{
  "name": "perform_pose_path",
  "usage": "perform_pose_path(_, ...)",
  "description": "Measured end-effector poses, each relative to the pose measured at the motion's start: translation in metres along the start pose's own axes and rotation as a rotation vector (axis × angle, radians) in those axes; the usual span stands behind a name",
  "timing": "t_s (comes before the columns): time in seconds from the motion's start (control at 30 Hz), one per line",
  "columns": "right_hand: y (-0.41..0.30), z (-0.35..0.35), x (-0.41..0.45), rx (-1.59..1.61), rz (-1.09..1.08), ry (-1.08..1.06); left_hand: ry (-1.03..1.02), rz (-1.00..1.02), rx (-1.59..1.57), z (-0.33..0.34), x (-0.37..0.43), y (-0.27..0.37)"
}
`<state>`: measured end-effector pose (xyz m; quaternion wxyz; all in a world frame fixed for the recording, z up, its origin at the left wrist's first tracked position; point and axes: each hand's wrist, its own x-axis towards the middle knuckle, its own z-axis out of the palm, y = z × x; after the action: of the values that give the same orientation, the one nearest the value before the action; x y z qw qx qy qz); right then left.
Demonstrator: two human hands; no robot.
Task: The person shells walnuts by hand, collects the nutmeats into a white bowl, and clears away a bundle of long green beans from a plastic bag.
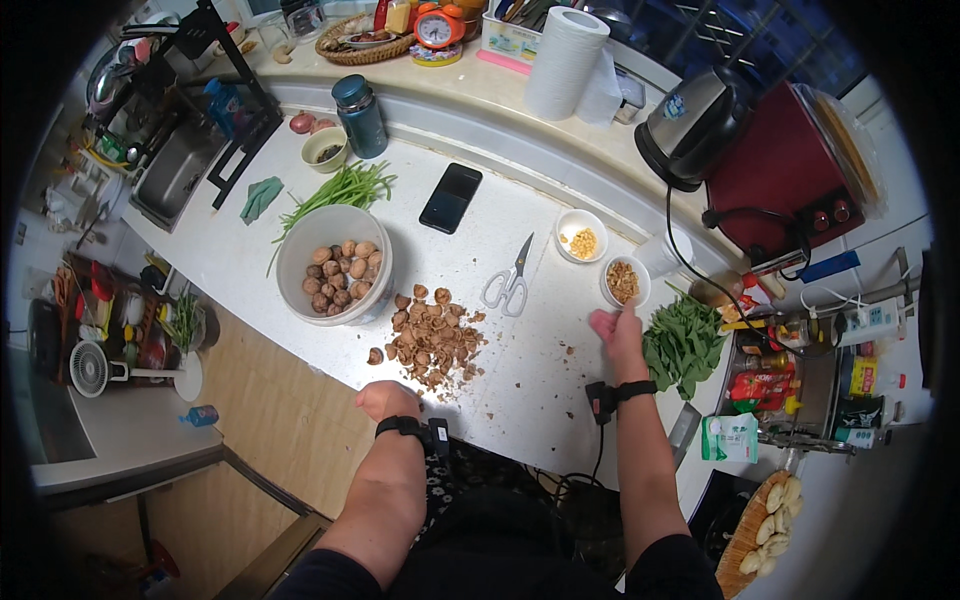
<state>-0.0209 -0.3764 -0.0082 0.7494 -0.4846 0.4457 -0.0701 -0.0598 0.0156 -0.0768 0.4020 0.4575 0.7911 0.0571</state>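
My left hand [386, 400] is at the counter's front edge, just below a heap of cracked walnut shells [435, 337]. Its fingers curl out of sight, so whether it holds anything is hidden. My right hand [622, 337] reaches to the near rim of a small white bowl of walnut kernels [622, 282], one finger at the rim and the others apart from it. Behind that sits another white bowl [581, 235] with yellow kernels or corn. Whole walnuts fill the bottom of a translucent plastic tub [334, 264] left of the shells. Scissors [510, 281] with pale handles lie between shells and bowls.
A black smartphone [451, 198] lies towards the back. Green stalks [345, 187], a teal flask [360, 116] and a cream bowl [325, 149] stand behind the tub. Leafy greens [684, 341] are right of my right hand. An electric kettle [697, 127] stands on the ledge, its cord hanging down.
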Motion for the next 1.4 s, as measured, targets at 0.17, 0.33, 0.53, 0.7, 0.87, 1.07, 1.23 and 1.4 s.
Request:
perform_pose_path(0.17,0.017,0.046,-0.026,-0.308,-0.058,-0.202,0.016,-0.066,0.002,-0.009,-0.012,0.007)
perform_pose_path(0.33,0.033,0.091,-0.017,-0.973,-0.339,-0.324,-0.115,-0.112,-0.014,-0.004,-0.018,0.004)
perform_pose_path(0.53,0.05,0.141,-0.044,-1.545,-0.694,-0.256,0.111,-0.045,0.1,-0.003,-0.017,0.007)
perform_pose_path(0.7,0.046,0.154,-0.042,-1.621,-0.635,-0.168,0.205,0.061,0.199,0.0,-0.018,0.006)
perform_pose_path(0.87,0.025,0.144,-0.038,-1.597,-0.602,-0.26,0.207,0.079,0.197,0.001,-0.014,0.005)
perform_pose_path(1.07,0.029,0.12,-0.054,-1.581,-0.729,-0.296,0.198,0.031,0.159,-0.004,-0.023,0.01)
perform_pose_path(1.23,0.03,0.107,-0.065,-1.632,-0.755,-0.232,0.17,0.041,0.14,-0.004,-0.019,0.003)
perform_pose_path(1.4,0.033,0.098,-0.081,-1.844,-0.727,-0.231,0.078,0.057,0.124,-0.006,-0.014,0.002)
